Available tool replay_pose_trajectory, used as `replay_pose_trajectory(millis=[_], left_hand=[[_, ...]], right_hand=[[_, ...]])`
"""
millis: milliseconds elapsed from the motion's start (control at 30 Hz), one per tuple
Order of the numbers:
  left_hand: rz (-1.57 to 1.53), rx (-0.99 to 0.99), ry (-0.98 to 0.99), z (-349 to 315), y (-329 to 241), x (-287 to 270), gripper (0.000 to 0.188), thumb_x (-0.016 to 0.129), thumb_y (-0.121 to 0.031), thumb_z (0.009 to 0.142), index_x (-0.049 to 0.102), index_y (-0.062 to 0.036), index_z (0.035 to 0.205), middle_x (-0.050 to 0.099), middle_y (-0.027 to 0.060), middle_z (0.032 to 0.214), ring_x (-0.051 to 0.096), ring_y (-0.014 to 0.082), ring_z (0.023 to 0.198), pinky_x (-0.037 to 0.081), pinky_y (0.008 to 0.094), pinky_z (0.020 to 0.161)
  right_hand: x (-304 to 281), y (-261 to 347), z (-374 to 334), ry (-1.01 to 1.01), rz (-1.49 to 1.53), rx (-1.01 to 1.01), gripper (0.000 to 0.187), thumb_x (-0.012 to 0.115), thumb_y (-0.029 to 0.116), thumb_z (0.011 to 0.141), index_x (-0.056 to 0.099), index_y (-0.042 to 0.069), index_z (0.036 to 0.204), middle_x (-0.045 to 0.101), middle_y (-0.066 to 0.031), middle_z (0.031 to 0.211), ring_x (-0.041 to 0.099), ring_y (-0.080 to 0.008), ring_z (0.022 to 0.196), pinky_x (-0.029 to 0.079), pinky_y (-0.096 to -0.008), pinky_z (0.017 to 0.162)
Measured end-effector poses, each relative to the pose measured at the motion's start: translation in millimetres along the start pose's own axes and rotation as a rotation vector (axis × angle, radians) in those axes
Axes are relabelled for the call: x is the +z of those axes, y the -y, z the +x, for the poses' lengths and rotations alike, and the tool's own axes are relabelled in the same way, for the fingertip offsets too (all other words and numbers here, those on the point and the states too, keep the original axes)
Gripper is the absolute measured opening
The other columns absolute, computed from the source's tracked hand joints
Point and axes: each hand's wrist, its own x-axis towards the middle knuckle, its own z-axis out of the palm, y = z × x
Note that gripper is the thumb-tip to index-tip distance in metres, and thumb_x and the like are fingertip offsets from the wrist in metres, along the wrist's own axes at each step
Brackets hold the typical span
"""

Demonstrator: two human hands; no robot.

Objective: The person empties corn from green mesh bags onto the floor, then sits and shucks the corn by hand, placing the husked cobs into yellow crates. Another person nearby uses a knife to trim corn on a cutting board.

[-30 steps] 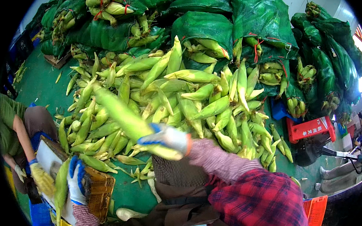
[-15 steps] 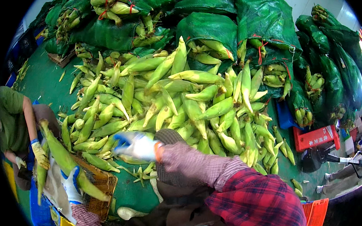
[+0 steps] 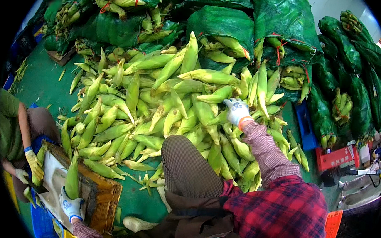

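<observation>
In my left hand point(image 3: 70, 206), gloved in white and blue, an upright green ear of corn point(image 3: 72, 178) is gripped by its lower end. That hand is beside a pale board point(image 3: 55, 176) at the lower left. My right hand point(image 3: 238, 112), in a similar glove, rests on the large heap of unhusked corn point(image 3: 133, 93). Its fingers curl over an ear of corn point(image 3: 219, 119) there; part of that grip is hidden by the glove. Another ear point(image 3: 216, 95) lies right by its fingertips.
Green mesh sacks of corn point(image 3: 220, 25) are stacked behind the heap and on the right. A co-worker's yellow-gloved hand point(image 3: 34, 164) holds an ear at the far left. A brown-yellow crate point(image 3: 107, 201) stands by my left arm; a red crate point(image 3: 336, 158) lies at right.
My right hand has swung from the left side of the heap rightward and farther onto it. The ear in my left hand was slanted across the board and now stands shorter and upright.
</observation>
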Motion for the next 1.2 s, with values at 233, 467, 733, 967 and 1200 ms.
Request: replay_pose_trajectory(millis=[233, 467, 733, 967, 1200], left_hand=[[0.127, -0.101, 0.095, 4, -20, 6, 0.099, 0.088, -0.015, 0.053, 0.053, -0.0063, 0.145, 0.06, 0.0192, 0.138, 0.055, 0.0372, 0.129, 0.044, 0.043, 0.112], [0.099, -0.079, 0.091, 6, -14, -1, 0.095, 0.087, -0.018, 0.057, 0.053, -0.0063, 0.145, 0.061, 0.0193, 0.139, 0.056, 0.0366, 0.129, 0.044, 0.0425, 0.112], [0.238, -0.181, -0.241, -8, -14, -13, 0.042, 0.062, -0.02, 0.091, 0.062, -0.0038, 0.13, 0.066, 0.0185, 0.123, 0.064, 0.0324, 0.113, 0.051, 0.0439, 0.097], [-0.156, 0.015, -0.309, -30, -86, -63, 0.061, 0.067, -0.047, 0.091, 0.057, -0.0126, 0.141, 0.057, 0.0163, 0.144, 0.054, 0.0353, 0.132, 0.038, 0.0499, 0.113], [-0.269, 0.482, -0.201, -88, -157, -89, 0.104, 0.074, -0.061, 0.08, 0.032, -0.0054, 0.157, 0.04, 0.0251, 0.156, 0.037, 0.0424, 0.145, 0.027, 0.0506, 0.122]], right_hand=[[23, -6, -15, -0.043, -0.183, -0.345, 0.07, 0.079, 0.032, 0.079, 0.054, 0.018, 0.142, 0.054, -0.0134, 0.143, 0.047, -0.0375, 0.136, 0.035, -0.0518, 0.114], [-7, 15, -10, -0.194, -0.116, -0.446, 0.056, 0.077, 0.045, 0.08, 0.064, 0.01, 0.122, 0.067, -0.0133, 0.115, 0.062, -0.0316, 0.11, 0.049, -0.045, 0.095], [-97, 79, -41, -0.399, 0.971, -0.488, 0.051, 0.079, 0.01, 0.087, 0.061, 0.001, 0.133, 0.071, -0.0103, 0.116, 0.069, -0.0211, 0.101, 0.056, -0.0349, 0.091], [-107, 208, -37, -0.045, 1.799, -0.868, 0.05, 0.048, 0.018, 0.105, 0.043, -0.005, 0.149, 0.054, -0.0201, 0.146, 0.052, -0.0307, 0.136, 0.035, -0.045, 0.119], [-56, 382, -85, 0.648, 2.06, -0.867, 0.052, 0.058, 0.025, 0.102, 0.048, 0.002, 0.148, 0.057, -0.0139, 0.144, 0.055, -0.0269, 0.132, 0.043, -0.0452, 0.113]])
